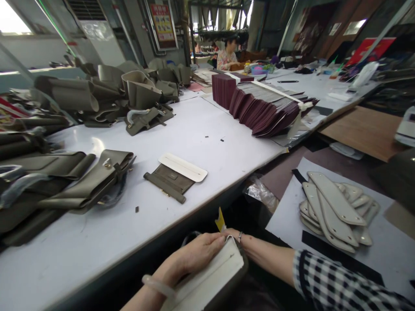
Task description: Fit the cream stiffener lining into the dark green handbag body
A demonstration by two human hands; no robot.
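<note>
Low at the front, over my lap, is an unfinished bag piece [218, 273] with a long white panel and a dark olive side. My left hand [198, 254] is closed on its upper left edge, fingers pointing to the far end. Against that same end my right hand [231, 234] is closed; most of its fingers are hidden behind the piece. A pointed yellow thing [220, 219] sticks up beside the right hand, its kind unclear. On the table ahead lies an olive pocket piece [171, 178] with a white strip [183, 166] along its far side.
Olive leather bags [87, 177] are heaped along the left of the white table [194, 125]. Bundled maroon pieces [259, 108] stand at the back right. Pale leather straps [337, 209] are stacked on a sheet to my right. A person [227, 58] sits far behind.
</note>
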